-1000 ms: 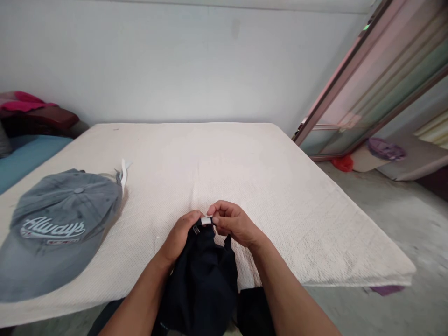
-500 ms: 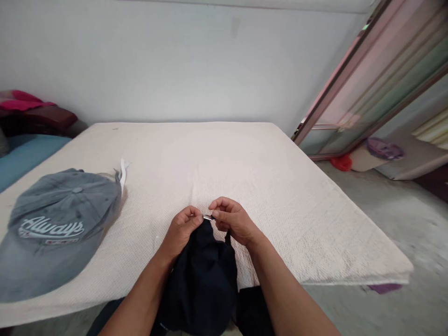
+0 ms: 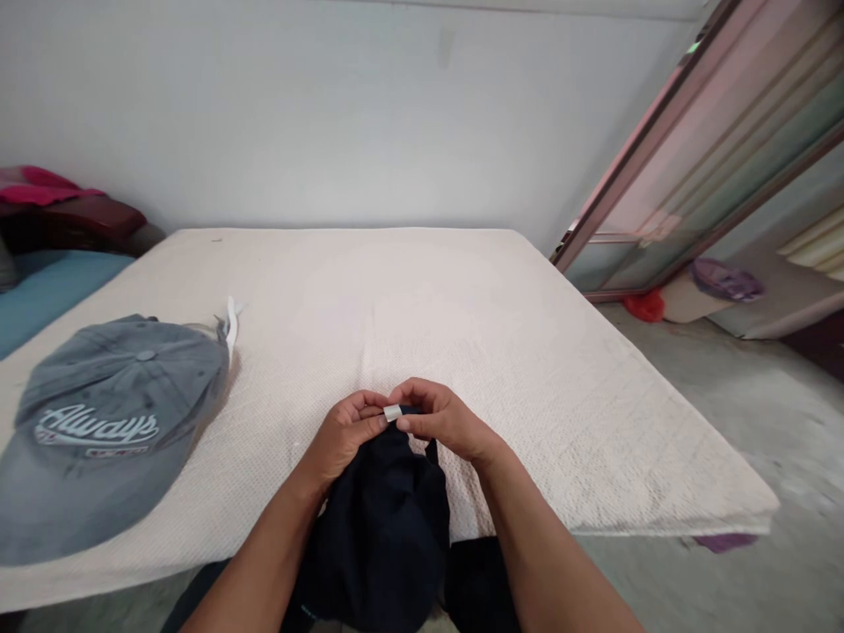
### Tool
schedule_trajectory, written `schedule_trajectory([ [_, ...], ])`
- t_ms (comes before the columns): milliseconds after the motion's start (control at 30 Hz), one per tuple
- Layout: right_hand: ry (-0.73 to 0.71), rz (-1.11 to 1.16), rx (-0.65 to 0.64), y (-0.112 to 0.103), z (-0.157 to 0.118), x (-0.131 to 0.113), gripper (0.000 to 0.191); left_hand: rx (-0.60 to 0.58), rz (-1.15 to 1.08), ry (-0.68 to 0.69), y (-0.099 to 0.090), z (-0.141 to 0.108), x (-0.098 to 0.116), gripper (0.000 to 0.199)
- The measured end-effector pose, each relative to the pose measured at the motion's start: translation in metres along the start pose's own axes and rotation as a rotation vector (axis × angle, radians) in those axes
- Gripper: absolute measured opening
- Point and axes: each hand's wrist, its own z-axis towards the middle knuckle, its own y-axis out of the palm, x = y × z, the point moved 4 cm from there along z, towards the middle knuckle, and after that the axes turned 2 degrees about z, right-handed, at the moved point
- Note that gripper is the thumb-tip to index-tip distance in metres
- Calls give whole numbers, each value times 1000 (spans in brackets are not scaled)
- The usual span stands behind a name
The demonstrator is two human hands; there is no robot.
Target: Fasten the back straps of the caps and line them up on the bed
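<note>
A dark navy cap (image 3: 389, 536) hangs at the table's near edge, in front of my lap. Its small silver buckle (image 3: 392, 411) shows between my fingertips. My left hand (image 3: 346, 440) pinches the buckle's left side, thumb in front and fingers curled behind. From the other side, my right hand (image 3: 445, 420) grips the dark strap (image 3: 410, 410) right by the buckle, with its thumb below. Fingers cover most of the strap. Further left, a grey cap (image 3: 125, 413) with white "Always" lettering lies on the table, a white tag at its back.
The table (image 3: 527, 352) has a cream textured cover and stands against a pale wall (image 3: 330, 114). A blue cushioned seat (image 3: 59, 281) is at the left. On the right are a sliding glass door (image 3: 699, 167), a red bag (image 3: 643, 306) and concrete floor (image 3: 752, 387).
My hands have come closer together around the buckle. The buckle has turned so its flat face shows more. My right fingers have closed in over the strap; the grey cap stays put.
</note>
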Motion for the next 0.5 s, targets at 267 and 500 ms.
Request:
schedule_trajectory([
  [267,68,23,-25,-2,0,2,22,-95,87,-17,-2,-8,7,29],
  [500,62,75,-37,-3,0,6,22,-11,-69,-107,-8,-8,1,26],
])
